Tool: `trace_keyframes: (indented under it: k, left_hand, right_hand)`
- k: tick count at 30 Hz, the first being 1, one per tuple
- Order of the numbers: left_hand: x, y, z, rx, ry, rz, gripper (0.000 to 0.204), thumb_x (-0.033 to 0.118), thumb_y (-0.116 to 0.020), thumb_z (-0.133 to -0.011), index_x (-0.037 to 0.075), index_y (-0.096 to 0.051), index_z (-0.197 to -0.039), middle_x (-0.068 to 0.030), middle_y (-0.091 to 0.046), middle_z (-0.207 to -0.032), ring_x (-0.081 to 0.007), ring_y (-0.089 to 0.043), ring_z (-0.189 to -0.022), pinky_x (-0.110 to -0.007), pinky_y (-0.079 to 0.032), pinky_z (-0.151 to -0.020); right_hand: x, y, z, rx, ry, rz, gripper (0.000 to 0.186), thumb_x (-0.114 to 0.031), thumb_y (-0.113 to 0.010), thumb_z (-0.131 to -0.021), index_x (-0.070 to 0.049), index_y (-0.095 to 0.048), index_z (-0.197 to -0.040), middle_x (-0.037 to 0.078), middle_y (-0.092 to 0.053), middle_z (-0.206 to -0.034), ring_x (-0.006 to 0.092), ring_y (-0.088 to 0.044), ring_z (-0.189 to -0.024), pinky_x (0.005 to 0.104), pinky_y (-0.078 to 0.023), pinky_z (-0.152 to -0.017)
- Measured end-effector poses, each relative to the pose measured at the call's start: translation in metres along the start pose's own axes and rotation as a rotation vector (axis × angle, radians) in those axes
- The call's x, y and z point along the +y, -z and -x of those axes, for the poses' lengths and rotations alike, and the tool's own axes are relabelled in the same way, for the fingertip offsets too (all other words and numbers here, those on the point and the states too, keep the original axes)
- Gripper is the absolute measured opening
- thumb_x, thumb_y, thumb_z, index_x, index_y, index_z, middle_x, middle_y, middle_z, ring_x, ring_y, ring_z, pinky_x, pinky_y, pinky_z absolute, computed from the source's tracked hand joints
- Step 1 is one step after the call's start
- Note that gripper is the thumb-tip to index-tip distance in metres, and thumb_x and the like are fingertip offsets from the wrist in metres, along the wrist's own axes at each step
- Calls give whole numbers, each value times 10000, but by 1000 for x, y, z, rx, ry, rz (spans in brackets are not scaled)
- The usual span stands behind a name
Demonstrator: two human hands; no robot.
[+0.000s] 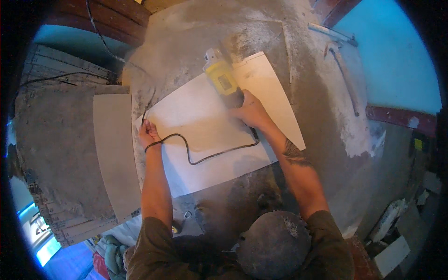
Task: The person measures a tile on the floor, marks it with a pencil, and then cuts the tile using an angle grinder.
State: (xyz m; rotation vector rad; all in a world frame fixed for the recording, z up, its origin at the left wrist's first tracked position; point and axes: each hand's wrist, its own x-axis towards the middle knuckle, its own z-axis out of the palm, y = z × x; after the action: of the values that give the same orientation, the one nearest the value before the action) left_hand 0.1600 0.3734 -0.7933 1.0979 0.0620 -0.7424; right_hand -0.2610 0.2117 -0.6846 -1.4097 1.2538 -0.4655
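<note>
My right hand (249, 109) grips the rear body of a yellow and black angle grinder (221, 77), its head pointing away from me. The disc end is blurred by dust and lies over the far edge of a large pale tile (196, 112) on the floor. My left hand (148, 133) is closed on the grinder's black power cord (190, 158) at the tile's left edge. The cord loops across my left wrist and runs over the tile to the grinder's rear. A pale section of tile (270, 93) extends right of the grinder.
Left stands a dusty stack of cartons (60, 149) with a tile strip (112, 154) along its edge. A hammer (345, 79) and a long metal bar (331, 34) lie at the far right. Broken pieces (392, 256) lie lower right. Dust hangs over the concrete floor (322, 116).
</note>
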Motion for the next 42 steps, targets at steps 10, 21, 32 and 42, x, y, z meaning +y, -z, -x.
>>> trace_keyframes:
  k: [10, 21, 32, 42]
  left_hand:
    - [1, -5, 5, 1, -39, -22, 110, 42, -533, -941, -14, -581, -1023, -105, -672, -979, -165, -680, -904, -303, -597, -792]
    - [-2, -5, 2, 103, -32, -4, 143, 26, -477, -945, -65, -568, -1008, -150, -665, -991, -202, -684, -924, -323, -601, -819]
    - [-1, -7, 6, 30, -36, -3, 170, 16, -517, -947, -29, -512, -1111, -150, -619, -1086, -212, -671, -938, -337, -618, -805]
    - [0, -16, 12, 100, -45, -3, 138, 12, -522, -950, -27, -524, -1082, -125, -637, -1022, -191, -673, -914, -326, -614, -784]
  right_hand:
    - [1, 2, -2, -42, -22, -19, 539, -271, -773, -645, 30, -549, -1032, 209, -652, -928, 345, -655, -850, 412, -520, -744]
    - [-6, 4, -4, -57, 5, 164, 771, -263, -778, -651, 76, -485, -1279, 217, -644, -1087, 294, -650, -968, 364, -515, -836]
    - [-8, 10, 2, -99, 159, 220, 759, -260, -756, -653, 81, -487, -1276, 239, -632, -1115, 309, -629, -1029, 366, -488, -892]
    - [-9, 11, -3, -131, 70, 165, 713, -252, -744, -657, 76, -508, -1244, 224, -647, -1070, 288, -642, -978, 350, -498, -854]
